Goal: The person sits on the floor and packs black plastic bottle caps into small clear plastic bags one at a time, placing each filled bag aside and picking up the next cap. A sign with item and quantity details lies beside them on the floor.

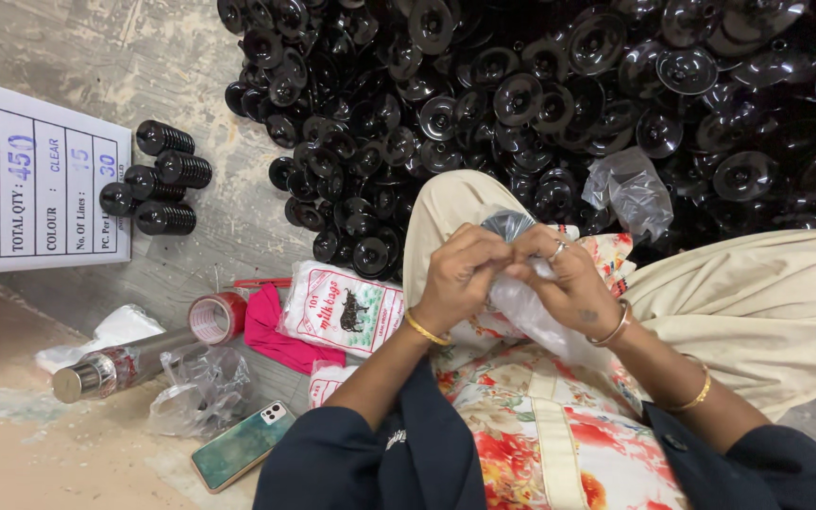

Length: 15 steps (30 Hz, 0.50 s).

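Hands work together over the lap: left hand (460,274) and right hand (564,279) both grasp a clear plastic bag (531,312) around one black cap (507,224), while many caps (559,94) wait unpacked on the floor.

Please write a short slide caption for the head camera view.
Both hands, left hand and right hand, hold a clear plastic bag beside a pile of black caps.

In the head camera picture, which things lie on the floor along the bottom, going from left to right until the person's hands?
Steel bottle → tape roll → pink cloth → printed bag packet → left hand → right hand, both holding a clear plastic bag.
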Each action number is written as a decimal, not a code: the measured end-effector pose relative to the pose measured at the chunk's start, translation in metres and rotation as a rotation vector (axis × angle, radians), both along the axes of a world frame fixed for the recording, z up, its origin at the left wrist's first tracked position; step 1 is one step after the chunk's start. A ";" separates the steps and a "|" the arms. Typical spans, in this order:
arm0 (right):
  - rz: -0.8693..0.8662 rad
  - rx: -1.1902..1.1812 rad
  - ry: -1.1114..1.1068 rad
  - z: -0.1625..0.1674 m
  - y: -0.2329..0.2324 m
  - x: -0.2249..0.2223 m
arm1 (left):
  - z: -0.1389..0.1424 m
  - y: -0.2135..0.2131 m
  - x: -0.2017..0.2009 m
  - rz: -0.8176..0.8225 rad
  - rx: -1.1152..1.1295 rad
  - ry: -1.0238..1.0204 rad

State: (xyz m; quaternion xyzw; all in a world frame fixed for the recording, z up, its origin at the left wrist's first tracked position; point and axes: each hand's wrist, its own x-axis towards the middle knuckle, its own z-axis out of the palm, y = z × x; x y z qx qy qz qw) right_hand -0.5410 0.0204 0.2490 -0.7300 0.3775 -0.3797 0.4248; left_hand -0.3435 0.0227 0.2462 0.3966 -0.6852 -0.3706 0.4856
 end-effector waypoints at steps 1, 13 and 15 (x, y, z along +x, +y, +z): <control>0.038 0.082 0.084 0.002 -0.002 -0.002 | 0.000 0.000 0.003 -0.010 0.037 0.001; 0.253 1.114 -0.429 -0.039 -0.025 -0.011 | -0.009 -0.001 0.039 -0.209 -0.613 -0.456; 0.193 1.085 -0.391 -0.044 -0.018 -0.007 | -0.010 -0.001 0.043 -0.234 -0.692 -0.516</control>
